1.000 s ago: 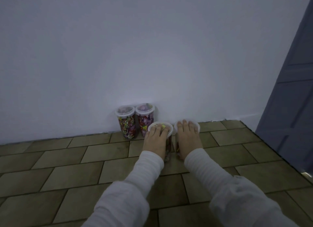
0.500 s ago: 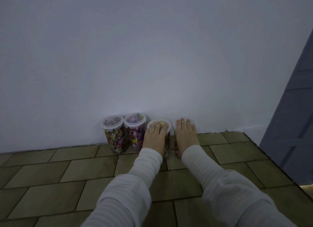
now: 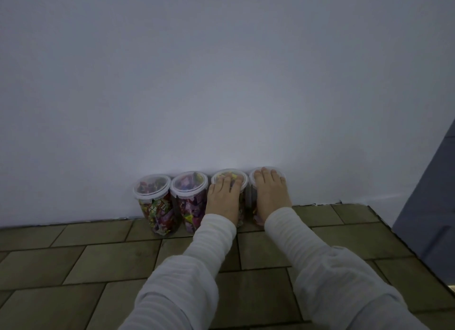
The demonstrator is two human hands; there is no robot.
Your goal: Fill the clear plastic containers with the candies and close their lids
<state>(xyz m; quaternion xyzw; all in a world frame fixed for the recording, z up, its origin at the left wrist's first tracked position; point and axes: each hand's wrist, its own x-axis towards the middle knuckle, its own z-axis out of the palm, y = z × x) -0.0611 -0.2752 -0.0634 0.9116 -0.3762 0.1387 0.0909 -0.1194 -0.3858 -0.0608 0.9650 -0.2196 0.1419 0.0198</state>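
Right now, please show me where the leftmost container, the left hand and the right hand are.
leftmost container (image 3: 155,206): head view, on its clear side wall, over the candies.
left hand (image 3: 222,200): head view, on the back of the hand.
right hand (image 3: 270,196): head view, on the back of the hand.

Clear glossy plastic containers (image 3: 152,201), seemingly matt floor tiles (image 3: 73,263), ribbed cloth sleeves (image 3: 187,275).

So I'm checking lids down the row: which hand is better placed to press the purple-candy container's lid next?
Left. The left hand rests on the third container, right beside the purple-candy container; the right hand lies on the far-right container.
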